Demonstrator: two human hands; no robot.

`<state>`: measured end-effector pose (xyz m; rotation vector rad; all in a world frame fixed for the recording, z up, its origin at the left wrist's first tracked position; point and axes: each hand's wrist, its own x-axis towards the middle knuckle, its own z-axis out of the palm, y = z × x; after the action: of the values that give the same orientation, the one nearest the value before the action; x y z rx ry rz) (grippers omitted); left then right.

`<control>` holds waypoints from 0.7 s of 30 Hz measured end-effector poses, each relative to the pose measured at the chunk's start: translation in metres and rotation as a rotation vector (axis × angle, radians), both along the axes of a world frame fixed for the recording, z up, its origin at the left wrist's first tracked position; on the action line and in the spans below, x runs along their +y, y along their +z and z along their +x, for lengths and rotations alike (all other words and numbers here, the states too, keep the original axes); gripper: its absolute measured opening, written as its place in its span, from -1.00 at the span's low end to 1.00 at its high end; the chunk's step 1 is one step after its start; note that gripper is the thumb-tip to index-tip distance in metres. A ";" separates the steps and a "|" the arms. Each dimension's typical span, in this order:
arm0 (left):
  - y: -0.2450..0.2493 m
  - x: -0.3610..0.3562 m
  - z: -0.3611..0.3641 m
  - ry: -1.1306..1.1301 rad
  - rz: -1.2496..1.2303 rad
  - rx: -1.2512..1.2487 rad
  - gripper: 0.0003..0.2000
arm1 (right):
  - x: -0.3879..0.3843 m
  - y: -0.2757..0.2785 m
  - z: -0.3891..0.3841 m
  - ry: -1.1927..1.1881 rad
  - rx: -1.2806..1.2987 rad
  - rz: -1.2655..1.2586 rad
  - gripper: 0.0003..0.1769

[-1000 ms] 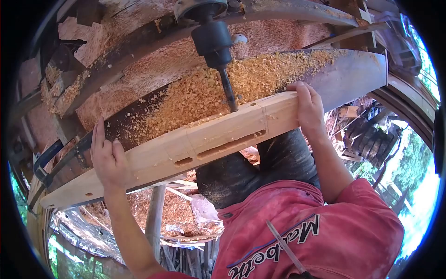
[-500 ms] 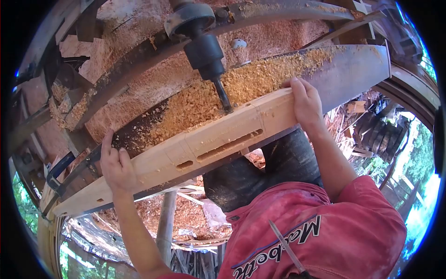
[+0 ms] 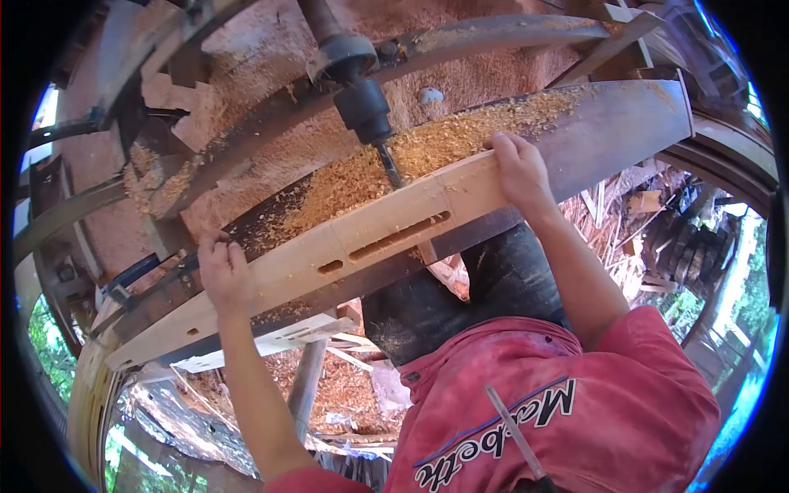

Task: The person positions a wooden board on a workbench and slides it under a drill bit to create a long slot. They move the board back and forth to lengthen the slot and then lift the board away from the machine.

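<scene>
- Head view: long, pale, tapered wooden beam (image 3: 306,258) with 2 slots (image 3: 400,237), lying lengthwise along the dark, flat bench (image 3: 612,135), near its near edge.
- Right hand (image 3: 523,177): clamped on the beam's right end.
- Left hand (image 3: 223,277): across the beam's left part, fingers bent; cannot tell if gripping.
- Black metal drill bit (image 3: 388,163): tip at the beam's far side.
- Golden wood shavings (image 3: 341,200): heaped toward the bench's far edge.

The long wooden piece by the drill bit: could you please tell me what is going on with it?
A person has both hands on the long wooden piece, the left hand toward one end and the right hand toward the other. The drill bit stands at its far edge; whether it is cutting is unclear. A long slot and a shorter slot show in the wood, with shavings heaped behind it.
</scene>
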<state>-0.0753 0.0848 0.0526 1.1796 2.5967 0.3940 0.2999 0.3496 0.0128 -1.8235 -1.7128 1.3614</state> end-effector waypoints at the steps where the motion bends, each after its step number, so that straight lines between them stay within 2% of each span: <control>1: -0.001 -0.003 0.000 0.012 -0.025 0.025 -0.75 | 0.000 0.002 0.001 -0.006 0.023 0.019 -0.50; 2: -0.004 -0.005 0.000 0.007 -0.007 0.048 -0.75 | -0.002 0.006 0.001 0.024 0.053 0.043 -0.50; 4: -0.010 -0.010 -0.002 -0.009 -0.236 0.047 -0.70 | -0.002 0.003 0.008 0.099 0.062 0.044 -0.52; 8: -0.010 -0.037 0.022 -0.013 -0.169 0.037 -0.65 | -0.049 0.005 0.044 0.118 0.083 0.145 -0.54; 11: -0.002 -0.049 0.038 -0.006 -0.233 0.003 -0.65 | -0.068 0.010 0.064 0.061 0.069 0.031 -0.55; 14: 0.010 -0.031 0.045 0.016 -0.267 -0.052 -0.67 | -0.046 0.016 0.063 0.190 0.003 -0.042 -0.58; 16: 0.014 -0.010 0.069 -0.024 0.067 -0.205 -0.67 | -0.028 0.024 0.061 0.395 -0.070 0.433 -0.61; 17: 0.009 0.000 0.074 -0.098 0.049 -0.403 -0.68 | -0.019 0.028 0.054 0.393 -0.062 0.436 -0.61; 18: 0.003 0.013 0.080 -0.172 0.032 -0.601 -0.67 | -0.010 0.032 0.043 0.526 0.020 0.311 -0.61; 19: 0.006 0.033 0.088 -0.310 -0.084 -0.717 -0.67 | -0.004 0.036 0.033 0.657 0.102 0.184 -0.60; 20: 0.010 0.052 0.096 -0.449 -0.201 -0.827 -0.67 | 0.001 0.035 0.022 0.658 0.108 0.197 -0.60; 21: 0.005 0.064 0.103 -0.455 -0.188 -0.812 -0.67 | 0.006 0.032 0.008 0.900 0.086 0.006 -0.58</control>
<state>0.0279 0.1484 0.0580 1.1735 1.5919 0.4055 0.3084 0.3560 0.0449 -0.9436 -2.6112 1.6636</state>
